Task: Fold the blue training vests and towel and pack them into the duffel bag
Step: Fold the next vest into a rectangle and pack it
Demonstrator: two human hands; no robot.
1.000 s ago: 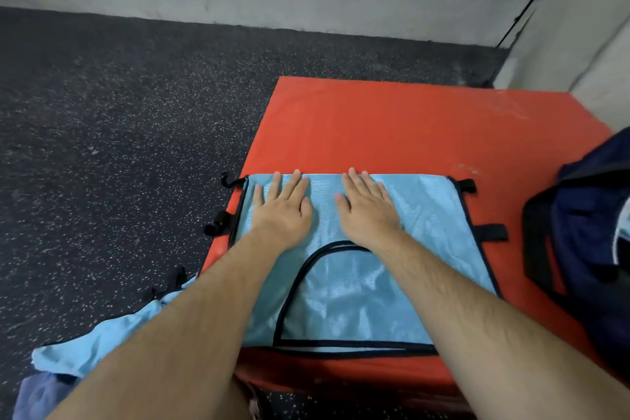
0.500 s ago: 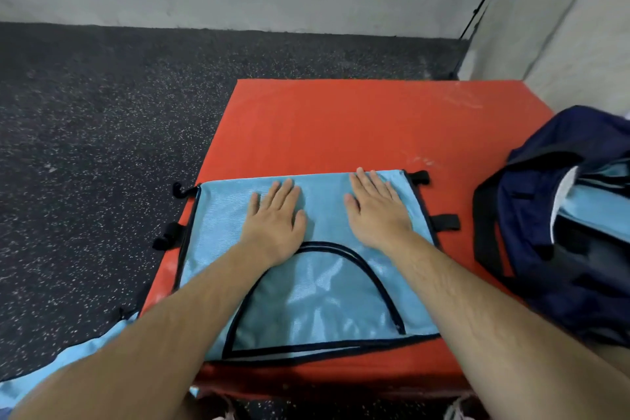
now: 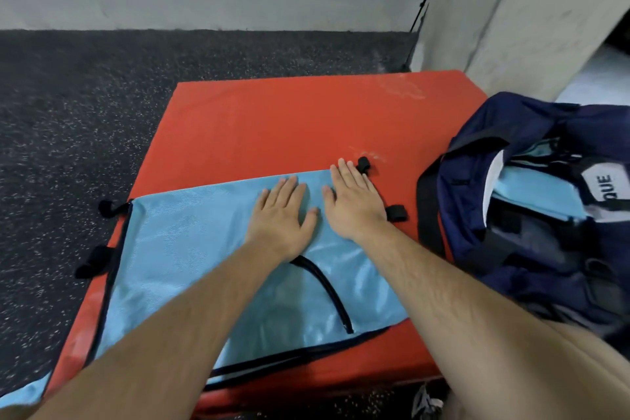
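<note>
Lying flat on the red mat, your blue vest sits under both palms: left hand and right hand press it with straight fingers near its far right edge. Beside the mat, the navy duffel bag gapes open, blue fabric inside.

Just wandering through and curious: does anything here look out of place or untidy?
Only small things. The blue vest lies flat on the red mat under the left hand and right hand, but its black straps dangle over the mat's left edge, and another blue cloth lies off the near left corner.
</note>
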